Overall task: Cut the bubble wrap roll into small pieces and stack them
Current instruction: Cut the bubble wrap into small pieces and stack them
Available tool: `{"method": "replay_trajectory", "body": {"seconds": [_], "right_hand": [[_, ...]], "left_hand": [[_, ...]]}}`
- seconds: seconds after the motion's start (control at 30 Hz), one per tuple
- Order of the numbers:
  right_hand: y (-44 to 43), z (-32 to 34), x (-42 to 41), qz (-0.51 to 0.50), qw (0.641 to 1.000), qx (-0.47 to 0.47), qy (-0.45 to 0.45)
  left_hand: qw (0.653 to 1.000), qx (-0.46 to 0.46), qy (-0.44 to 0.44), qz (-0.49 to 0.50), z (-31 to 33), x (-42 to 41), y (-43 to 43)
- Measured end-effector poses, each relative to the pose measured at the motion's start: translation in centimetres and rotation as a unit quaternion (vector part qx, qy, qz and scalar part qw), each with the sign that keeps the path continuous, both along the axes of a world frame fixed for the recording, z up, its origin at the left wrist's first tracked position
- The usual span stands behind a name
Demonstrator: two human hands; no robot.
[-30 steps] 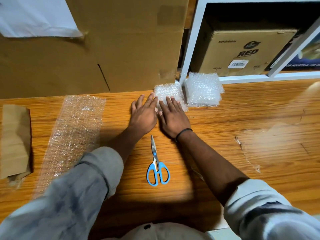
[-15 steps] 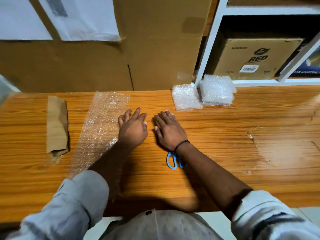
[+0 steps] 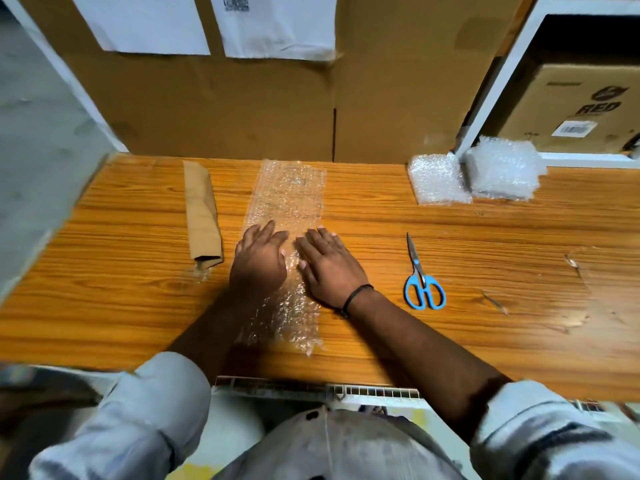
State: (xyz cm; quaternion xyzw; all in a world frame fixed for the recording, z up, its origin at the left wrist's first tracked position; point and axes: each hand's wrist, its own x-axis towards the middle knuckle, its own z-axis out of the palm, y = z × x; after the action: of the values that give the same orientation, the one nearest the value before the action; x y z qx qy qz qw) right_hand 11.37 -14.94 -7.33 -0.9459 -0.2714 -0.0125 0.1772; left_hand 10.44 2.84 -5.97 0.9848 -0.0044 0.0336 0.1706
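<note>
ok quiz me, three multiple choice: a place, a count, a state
1. Where do the scissors lie? A in a hand B on the table, right of the right hand C on a stack
2. How many stacks of cut pieces? A one B two C four
3. How are the hands? A fists B gripping scissors C flat on the bubble wrap strip
Key: B, the scissors lie apart from both hands; B, two sit by the shelf post; C, the left hand and the right show straight fingers on the strip.

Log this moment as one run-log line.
left hand: flat on bubble wrap strip | right hand: flat on strip's right edge | scissors: untouched on table | cut-piece stacks: two, back right
</note>
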Motion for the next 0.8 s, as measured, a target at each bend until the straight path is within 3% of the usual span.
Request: {"method": "replay_trajectory", "body": {"seconds": [0.27,0.47,0.6,0.8], "right_hand": [[1.4,-1.5,-3.0,-0.008,0.999,-0.035,0.022],[-1.9,-0.9,-4.1,-0.051,0.997,-0.058,0.019],[-2.4,0.2,-5.4,-0.079,0.995,-0.059,0.008],[0.2,-0.2,-9.5,-0.044,0.997,-0.049,0.028]], "left_hand": [[0.995,-0.043,-0.012,-0.085,-2.6,-3.1,4.6],[0.986,-0.019,-0.007,-0.165,-3.4,-4.4,4.7],[0.987,-0.01,0.009,-0.162,-2.9,-4.8,2.9],[0.985,-0.046,0.003,-0.165,-2.4,-4.9,1.3]]}}
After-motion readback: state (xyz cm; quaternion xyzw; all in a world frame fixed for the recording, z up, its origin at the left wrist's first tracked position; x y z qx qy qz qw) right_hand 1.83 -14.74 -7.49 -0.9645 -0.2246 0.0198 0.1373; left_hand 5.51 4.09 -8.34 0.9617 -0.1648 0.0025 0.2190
